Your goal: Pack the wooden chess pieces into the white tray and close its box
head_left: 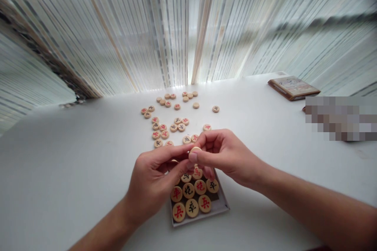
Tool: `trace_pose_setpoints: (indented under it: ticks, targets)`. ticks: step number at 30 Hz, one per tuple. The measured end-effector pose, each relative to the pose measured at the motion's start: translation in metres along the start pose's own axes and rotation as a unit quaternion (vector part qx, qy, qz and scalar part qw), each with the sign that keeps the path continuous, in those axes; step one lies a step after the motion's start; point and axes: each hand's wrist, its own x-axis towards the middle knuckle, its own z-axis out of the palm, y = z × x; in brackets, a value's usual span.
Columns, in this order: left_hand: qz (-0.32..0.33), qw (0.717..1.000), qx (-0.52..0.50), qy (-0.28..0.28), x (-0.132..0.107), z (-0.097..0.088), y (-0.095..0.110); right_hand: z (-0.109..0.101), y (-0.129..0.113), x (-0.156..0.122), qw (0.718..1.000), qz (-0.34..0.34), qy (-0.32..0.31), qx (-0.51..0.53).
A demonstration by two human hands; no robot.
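Observation:
Above a shallow open box (218, 205), both hands meet around one round wooden xiangqi piece (195, 150), its upper face partly covered by fingers. My right hand (228, 156) pinches it between thumb and bent fingers. My left hand (156, 176) is closed on the piece's left side, fingertips and thumb touching it. In the box, xiangqi pieces with red and black characters lie in rows, among them a red piece (178, 212) and a black piece (192, 207). The hands hide the box's far part.
Many loose xiangqi pieces (177, 106) are scattered on the white table (97, 157) beyond the hands, some face down. A brown-edged flat box or book (293, 87) lies at the far right, near a pixelated patch. A striped curtain (165, 27) hangs behind the table.

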Motion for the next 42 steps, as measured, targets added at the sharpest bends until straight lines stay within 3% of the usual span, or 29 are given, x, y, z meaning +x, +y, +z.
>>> trace_pose_setpoints:
  ticks: [7,15,19,26,28,30,33,36,42]
  targets:
    - [-0.013,1.0,-0.02,-0.004,-0.001,0.0,-0.004,0.0,-0.001,0.0,1.0,-0.018,-0.015,-0.003]
    - [-0.021,0.998,-0.004,0.054,0.002,-0.002,-0.005,-0.004,0.0,0.002,0.997,-0.059,-0.031,-0.026]
    - [0.022,0.995,0.066,0.069,0.001,-0.004,-0.006,-0.003,0.0,0.001,0.997,-0.068,-0.031,-0.034]
    - [0.199,0.955,0.209,0.062,-0.001,-0.007,-0.007,-0.002,-0.003,0.0,0.995,-0.075,-0.027,-0.068]
    - [0.188,0.961,0.193,0.061,-0.001,-0.007,-0.007,-0.003,-0.001,0.0,0.995,-0.079,-0.025,-0.06]
    - [0.133,0.981,0.126,0.057,-0.001,-0.006,-0.007,-0.004,0.002,0.0,0.992,-0.107,-0.005,-0.072]
    - [0.02,0.999,-0.001,0.045,0.002,-0.005,-0.005,-0.007,0.005,-0.002,0.968,-0.202,0.024,-0.147]
    - [-0.057,0.994,-0.085,0.025,0.004,-0.004,-0.002,-0.01,0.005,-0.003,0.926,-0.289,0.012,-0.244]
    - [-0.084,0.991,-0.102,0.021,0.006,-0.004,-0.001,-0.011,0.0,-0.003,0.832,-0.368,0.025,-0.414]
